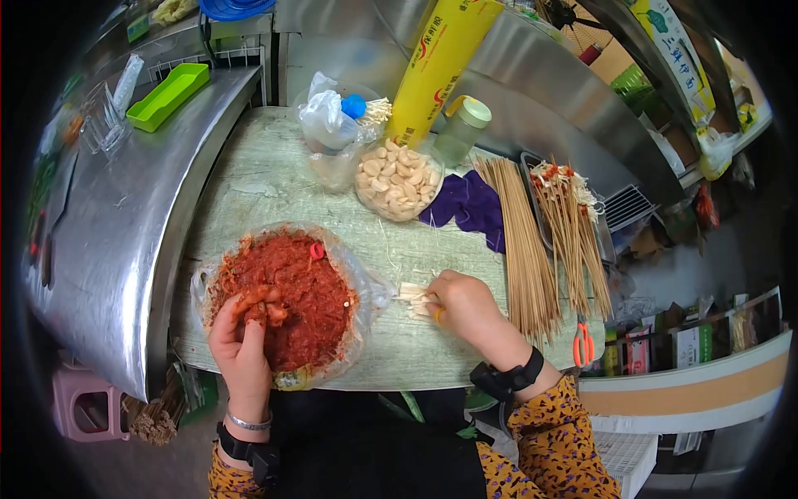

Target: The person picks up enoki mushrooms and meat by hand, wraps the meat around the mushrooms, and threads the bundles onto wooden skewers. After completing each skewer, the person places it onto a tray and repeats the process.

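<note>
My left hand (pixel 249 320) is above a plastic-lined container of red, coarse chili-like paste (pixel 287 324). Its fingers are curled against the thumb and smeared with red; whatever lies between them I cannot make out. A small red cap-like piece (pixel 317 250) rests on the paste. To the right, my right hand (pixel 465 306) is low over the table, its fingers closed at the end of a small bunch of pale thin strips (pixel 411 291). Its fingertips are partly hidden. Further right lie a bundle of bare wooden skewers (pixel 519 249) and orange-handled scissors (pixel 583 345).
Behind my hands stand a tub of peeled garlic cloves (pixel 399 181), a yellow cling-film box (pixel 440 71), a green-lidded jar (pixel 463 131) and a bag with enoki mushrooms (pixel 376 111). A purple cloth (pixel 474 208) lies near a tray of loaded skewers (pixel 565 187). A steel counter (pixel 158 216) borders the left.
</note>
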Tool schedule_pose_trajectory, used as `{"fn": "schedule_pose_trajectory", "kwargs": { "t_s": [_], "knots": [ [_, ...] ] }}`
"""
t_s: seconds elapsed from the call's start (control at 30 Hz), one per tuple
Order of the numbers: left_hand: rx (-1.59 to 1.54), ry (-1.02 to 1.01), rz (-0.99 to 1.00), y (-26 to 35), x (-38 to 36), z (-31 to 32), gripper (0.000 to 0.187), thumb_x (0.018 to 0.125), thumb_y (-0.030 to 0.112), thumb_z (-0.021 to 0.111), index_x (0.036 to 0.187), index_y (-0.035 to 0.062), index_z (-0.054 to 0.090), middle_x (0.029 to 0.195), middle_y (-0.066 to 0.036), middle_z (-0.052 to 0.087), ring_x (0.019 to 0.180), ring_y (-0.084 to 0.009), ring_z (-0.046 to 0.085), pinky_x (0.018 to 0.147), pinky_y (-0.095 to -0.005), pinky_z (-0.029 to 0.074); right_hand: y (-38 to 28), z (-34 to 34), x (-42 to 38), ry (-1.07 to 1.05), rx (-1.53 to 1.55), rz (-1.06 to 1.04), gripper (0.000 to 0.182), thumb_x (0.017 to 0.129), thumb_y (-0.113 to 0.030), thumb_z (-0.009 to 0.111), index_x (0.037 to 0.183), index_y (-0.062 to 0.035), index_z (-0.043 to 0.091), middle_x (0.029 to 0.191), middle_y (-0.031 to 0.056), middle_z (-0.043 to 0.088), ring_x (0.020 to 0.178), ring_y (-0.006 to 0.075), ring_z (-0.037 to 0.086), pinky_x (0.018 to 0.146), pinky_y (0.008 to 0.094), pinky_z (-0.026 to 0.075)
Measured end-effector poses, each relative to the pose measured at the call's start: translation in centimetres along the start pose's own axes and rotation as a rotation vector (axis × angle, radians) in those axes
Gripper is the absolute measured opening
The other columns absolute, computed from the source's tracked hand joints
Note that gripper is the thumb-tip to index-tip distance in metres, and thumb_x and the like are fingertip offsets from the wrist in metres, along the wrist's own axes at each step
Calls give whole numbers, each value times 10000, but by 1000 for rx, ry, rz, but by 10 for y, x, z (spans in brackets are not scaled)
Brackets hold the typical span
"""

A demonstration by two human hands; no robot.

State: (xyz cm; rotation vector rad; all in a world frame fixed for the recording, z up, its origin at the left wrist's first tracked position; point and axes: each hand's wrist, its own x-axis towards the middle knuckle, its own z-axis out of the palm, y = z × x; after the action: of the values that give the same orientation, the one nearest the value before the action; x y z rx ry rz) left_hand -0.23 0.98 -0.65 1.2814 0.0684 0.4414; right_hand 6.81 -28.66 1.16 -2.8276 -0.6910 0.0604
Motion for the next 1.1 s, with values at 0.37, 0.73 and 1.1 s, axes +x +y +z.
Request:
{"fn": "schedule_pose_trajectory", "kwargs": {
  "t_s": [0.37, 0.73, 1.1],
  "knots": [
    [20, 24, -7, 2, 0, 2, 246, 860, 36, 493, 1082, -53, 550, 978, -127, 621, 800, -141, 575, 752, -265, 457, 17, -26, -2, -17, 411, 270, 183, 709, -94, 714, 851, -19, 627, 746, 103, 608, 592, 186, 564, 567, 290, 460],
    [-5, 8, 0, 1, 1, 1, 239, 863, 58, 522, 1074, -51, 547, 977, -135, 623, 789, -146, 577, 745, -265, 460, 34, -28, 13, -115, 391, 183, 249, 694, -102, 740, 896, -16, 622, 779, 95, 588, 624, 165, 529, 588, 279, 450],
    [-16, 15, -23, 1, 1, 2, 231, 865, 52, 523, 1071, -49, 547, 972, -128, 620, 788, -142, 573, 745, -264, 459, 52, -22, 19, -216, 583, 188, 242, 773, -45, 671, 1004, 1, 619, 761, 12, 581, 659, 74, 498, 594, 217, 431]
  ]
}}
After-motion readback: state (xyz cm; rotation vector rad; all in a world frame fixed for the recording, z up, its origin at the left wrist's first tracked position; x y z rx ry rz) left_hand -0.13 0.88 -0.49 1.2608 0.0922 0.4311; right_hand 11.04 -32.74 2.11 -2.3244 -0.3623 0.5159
